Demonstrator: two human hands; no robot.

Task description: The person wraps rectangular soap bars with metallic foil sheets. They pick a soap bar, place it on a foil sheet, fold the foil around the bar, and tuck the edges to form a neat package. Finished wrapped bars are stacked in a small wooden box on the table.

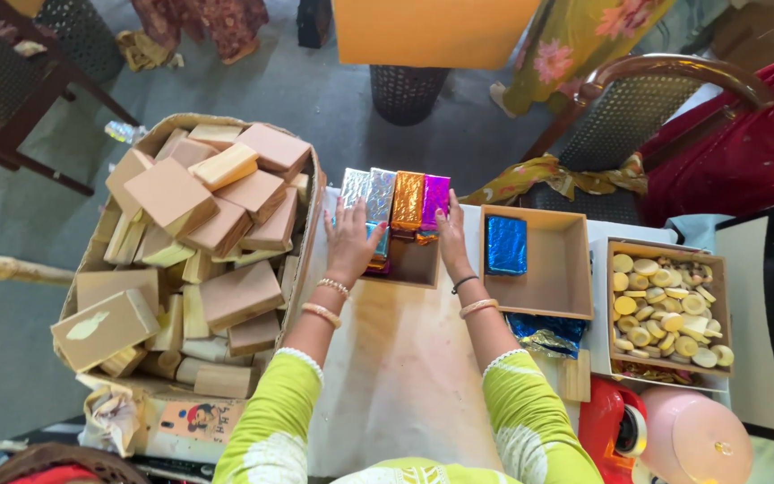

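Four foil-wrapped blocks (pixel 396 199) are seen in silver, silver, orange and magenta. A shiny blue packet (pixel 505 244) is set in a tan wooden box (pixel 575 269). Pale yellow discs (pixel 665 309) are held in another box. Tan and cream blocks (pixel 199 224) are piled in a brown carton. Lime-green sleeves (pixel 530 412) with white trim are worn.
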